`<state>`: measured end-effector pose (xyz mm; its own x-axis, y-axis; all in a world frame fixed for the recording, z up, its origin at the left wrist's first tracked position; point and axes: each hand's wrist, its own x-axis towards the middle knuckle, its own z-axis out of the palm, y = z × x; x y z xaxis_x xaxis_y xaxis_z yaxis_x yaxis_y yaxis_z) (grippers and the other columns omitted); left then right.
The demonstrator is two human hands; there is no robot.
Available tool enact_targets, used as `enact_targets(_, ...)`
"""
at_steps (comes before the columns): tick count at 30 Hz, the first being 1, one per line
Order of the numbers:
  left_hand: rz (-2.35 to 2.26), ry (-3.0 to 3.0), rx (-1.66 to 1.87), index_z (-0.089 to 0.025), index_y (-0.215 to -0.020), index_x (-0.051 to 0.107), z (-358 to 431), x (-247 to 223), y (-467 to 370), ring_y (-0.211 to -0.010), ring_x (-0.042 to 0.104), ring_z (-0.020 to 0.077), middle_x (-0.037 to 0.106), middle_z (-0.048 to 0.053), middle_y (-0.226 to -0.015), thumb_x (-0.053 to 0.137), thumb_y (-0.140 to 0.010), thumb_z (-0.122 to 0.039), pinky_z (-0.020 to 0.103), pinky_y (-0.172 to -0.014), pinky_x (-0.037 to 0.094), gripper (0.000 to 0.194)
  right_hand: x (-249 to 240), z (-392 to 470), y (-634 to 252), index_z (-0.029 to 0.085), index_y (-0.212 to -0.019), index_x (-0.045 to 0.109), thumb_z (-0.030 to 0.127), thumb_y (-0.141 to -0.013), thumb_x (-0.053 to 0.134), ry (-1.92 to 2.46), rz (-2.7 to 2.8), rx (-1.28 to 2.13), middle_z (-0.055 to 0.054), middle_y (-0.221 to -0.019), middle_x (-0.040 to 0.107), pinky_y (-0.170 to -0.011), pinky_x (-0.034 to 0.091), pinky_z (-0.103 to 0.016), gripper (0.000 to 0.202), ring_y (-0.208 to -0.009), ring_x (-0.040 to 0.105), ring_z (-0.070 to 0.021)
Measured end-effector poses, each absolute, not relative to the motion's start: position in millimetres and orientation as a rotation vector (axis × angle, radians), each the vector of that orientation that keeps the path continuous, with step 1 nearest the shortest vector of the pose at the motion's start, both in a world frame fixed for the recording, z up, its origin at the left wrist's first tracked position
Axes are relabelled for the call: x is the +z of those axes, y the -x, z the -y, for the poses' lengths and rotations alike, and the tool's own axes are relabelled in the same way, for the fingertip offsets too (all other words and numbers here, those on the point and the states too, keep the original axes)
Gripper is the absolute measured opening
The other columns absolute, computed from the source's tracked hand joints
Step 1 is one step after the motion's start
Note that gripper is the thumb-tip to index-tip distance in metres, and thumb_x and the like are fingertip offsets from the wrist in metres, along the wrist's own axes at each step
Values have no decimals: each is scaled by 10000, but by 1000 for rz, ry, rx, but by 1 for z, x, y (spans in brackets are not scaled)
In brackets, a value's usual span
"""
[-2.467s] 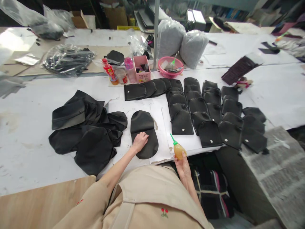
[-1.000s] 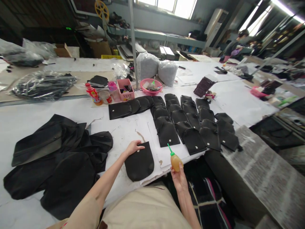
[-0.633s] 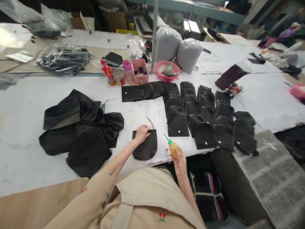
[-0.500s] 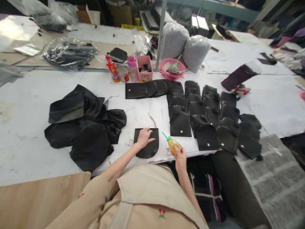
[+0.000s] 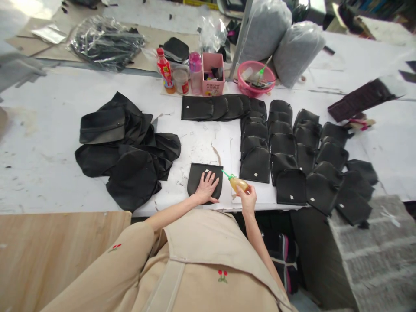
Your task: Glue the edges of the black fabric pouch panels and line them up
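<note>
My left hand [image 5: 207, 188] lies flat with fingers spread on a black U-shaped leather-like piece [image 5: 195, 175] at the table's front edge. A small white tag shows near that piece's straight top edge. In my right hand [image 5: 247, 198] is a yellowish glue bottle [image 5: 238, 184] with a long green nozzle, which points up and left. The nozzle tip is at the piece's right edge; whether it touches cannot be made out. Rows of overlapping black pieces [image 5: 255, 158] lie to the right. A loose heap of black pieces [image 5: 130, 151] is on the left.
Behind the work area stand a red-capped drink bottle [image 5: 165, 71], a glass jar [image 5: 180, 81], a pink box [image 5: 213, 89] and a pink basin [image 5: 256, 89]. A metal post [image 5: 241, 41] rises beside stuffed plastic bags [image 5: 297, 52]. A wooden board [image 5: 65, 251] lies at front left.
My left hand has flattened and slid down the black piece, uncovering its white tag. The nozzle has come closer to the piece's right edge. The head view has tilted down.
</note>
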<state>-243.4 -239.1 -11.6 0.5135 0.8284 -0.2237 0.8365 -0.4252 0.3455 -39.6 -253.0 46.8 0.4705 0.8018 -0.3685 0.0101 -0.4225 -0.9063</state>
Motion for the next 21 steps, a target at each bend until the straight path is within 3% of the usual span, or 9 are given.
enact_targets(11, -1376, -2413, -25, -104, -1527, 391, 242, -18, 243, -1517, 124, 454, 283, 274, -1605, 740, -647, -746, 669, -1181, -35, 1144, 34, 237, 36, 188, -1068, 622, 606, -682, 764, 1867, 1233, 704, -71, -1035, 652, -835, 522, -358, 586, -932, 617, -225)
enact_targets(21, -1365, -2387, -17, -104, -1525, 391, 241, -15, 243, -1514, 127, 458, 287, 277, -1601, 751, -647, -726, 670, -1178, -24, 1134, 37, 217, 37, 203, -1095, 622, 653, -819, 629, 1838, 1578, 542, -83, -1015, 621, -891, 497, -406, 528, -975, 587, -258)
